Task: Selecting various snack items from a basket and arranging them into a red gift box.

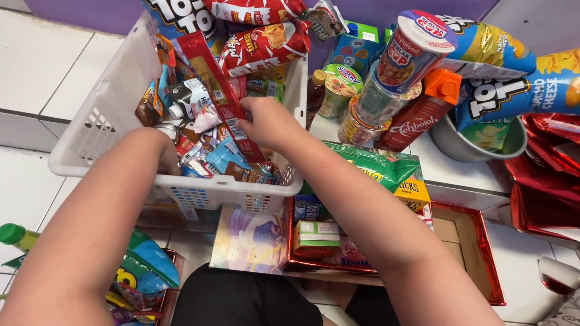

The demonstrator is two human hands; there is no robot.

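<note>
The right hand (pixel 269 119) rests inside the white basket (pixel 101 123), its fingers closed on the long red packet (pixel 217 85). The packet's long axis runs from the far rim down toward the near wall, lying just left of the knuckles. The left hand (pixel 167 156) is sunk among small wrappers (pixel 216 155) nearby; its finger state cannot be told.
</note>
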